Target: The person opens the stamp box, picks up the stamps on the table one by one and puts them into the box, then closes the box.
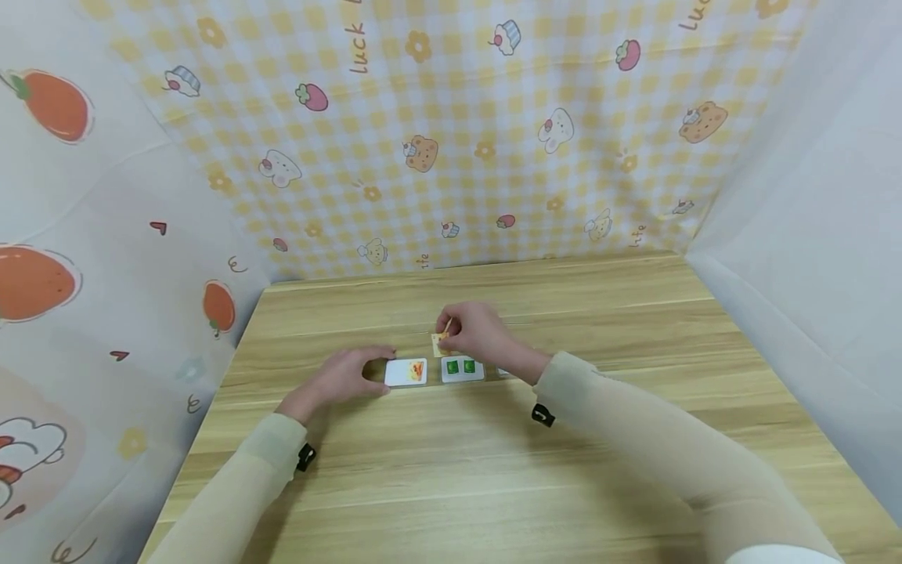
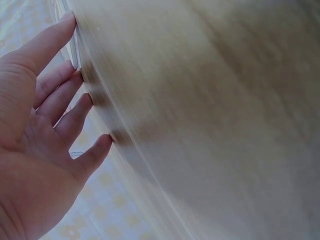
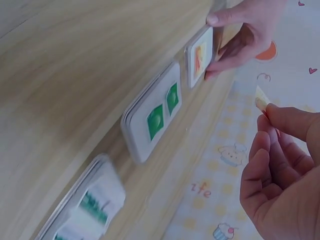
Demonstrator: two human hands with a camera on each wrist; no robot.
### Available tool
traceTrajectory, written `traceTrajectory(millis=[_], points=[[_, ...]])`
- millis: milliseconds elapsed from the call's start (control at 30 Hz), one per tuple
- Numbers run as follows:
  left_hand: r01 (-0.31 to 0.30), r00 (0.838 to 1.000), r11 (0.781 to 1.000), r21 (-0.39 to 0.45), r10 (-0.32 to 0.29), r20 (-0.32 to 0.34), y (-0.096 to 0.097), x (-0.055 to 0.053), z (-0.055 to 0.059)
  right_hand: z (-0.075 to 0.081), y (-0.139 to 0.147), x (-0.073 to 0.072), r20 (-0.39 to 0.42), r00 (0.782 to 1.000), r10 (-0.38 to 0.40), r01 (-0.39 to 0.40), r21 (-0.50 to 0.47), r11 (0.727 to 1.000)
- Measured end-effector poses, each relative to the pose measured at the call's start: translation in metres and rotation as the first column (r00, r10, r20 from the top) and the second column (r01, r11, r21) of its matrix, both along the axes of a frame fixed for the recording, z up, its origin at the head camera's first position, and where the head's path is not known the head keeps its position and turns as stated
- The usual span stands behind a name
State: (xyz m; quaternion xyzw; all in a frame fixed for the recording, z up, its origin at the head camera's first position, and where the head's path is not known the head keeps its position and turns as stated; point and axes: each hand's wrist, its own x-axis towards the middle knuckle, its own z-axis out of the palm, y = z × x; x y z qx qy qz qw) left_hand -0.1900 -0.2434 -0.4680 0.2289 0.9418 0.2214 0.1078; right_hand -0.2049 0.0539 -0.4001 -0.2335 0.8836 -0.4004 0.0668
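Observation:
My right hand (image 1: 482, 333) pinches a small yellow picture piece (image 1: 438, 345) between thumb and fingers, raised above the row of cards. In the right wrist view the piece (image 3: 261, 100) shows edge-on at the fingertips. My left hand (image 1: 343, 377) rests at the left card stack (image 1: 396, 374), thumb and forefinger spread to its near and far left corners. That white, round-cornered stack bears one orange-yellow picture on its right half. The middle stack (image 1: 462, 377) carries two green square pictures. In the left wrist view the other fingers of my left hand (image 2: 47, 110) are loosely spread.
A third white stack (image 3: 95, 200) with green pictures stands at the right of the row, partly behind my right wrist in the head view. The wooden table (image 1: 437, 470) ends at a yellow-checked cloth (image 1: 458, 157) behind; white cloths hang at both sides.

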Motion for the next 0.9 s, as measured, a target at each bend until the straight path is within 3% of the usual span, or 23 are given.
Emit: traceTrajectory(millis=[433, 900], points=[[0.001, 1.0, 1.0, -0.006, -0.001, 0.004, -0.002, 0.001, 0.001, -0.016, -0.054, -0.001, 0.022, 0.999, 0.034, -0.034, 0.027, 0.999], [0.008, 1.0, 1.0, 0.02, -0.008, 0.019, -0.005, 0.0, -0.002, -0.045, -0.085, 0.0, 0.072, 0.997, -0.015, 0.009, 0.09, 0.996]])
